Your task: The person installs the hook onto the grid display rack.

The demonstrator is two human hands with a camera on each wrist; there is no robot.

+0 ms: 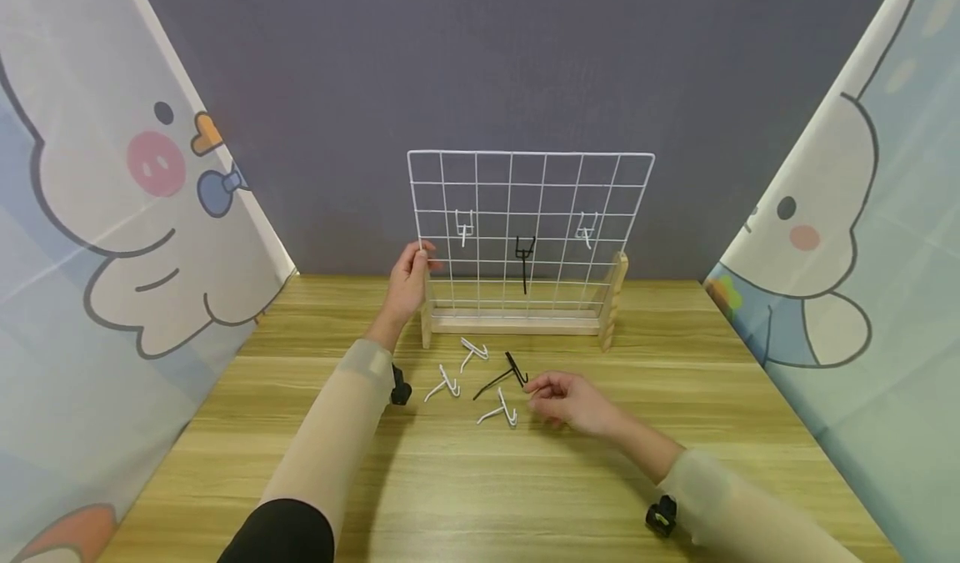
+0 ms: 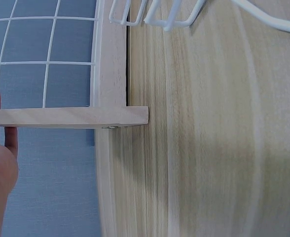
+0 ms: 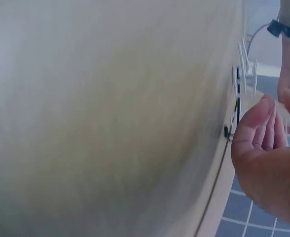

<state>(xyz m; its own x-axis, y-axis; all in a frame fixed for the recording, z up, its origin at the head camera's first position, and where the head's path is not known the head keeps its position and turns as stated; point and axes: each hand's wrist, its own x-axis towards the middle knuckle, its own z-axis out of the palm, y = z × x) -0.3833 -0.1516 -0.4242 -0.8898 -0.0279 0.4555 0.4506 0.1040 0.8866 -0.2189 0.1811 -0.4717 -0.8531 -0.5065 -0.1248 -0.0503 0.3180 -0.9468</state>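
Note:
A white wire grid panel [image 1: 545, 183] stands upright in a wooden base [image 1: 517, 323]. My left hand [image 1: 408, 284] grips the top of the base's left post [image 2: 66, 117], thumb in front and fingers behind. Two white hooks, left [image 1: 464, 228] and right [image 1: 587, 230], hang on the grid, with a black hook [image 1: 524, 254] lower between them. On the table lie another black hook [image 1: 513, 369] and three white hooks [image 1: 472, 351]. My right hand [image 1: 573, 402], fingers loosely bent, hovers just right of the lying black hook; nothing shows between its fingers.
The wood-grain table [image 1: 420, 480] runs back to a dark grey wall [image 1: 525, 54]. Cartoon-printed cloths stand along the left [image 1: 97, 213] and right [image 1: 825, 296] sides. The base's right post [image 1: 613, 300] rises at the grid's other end.

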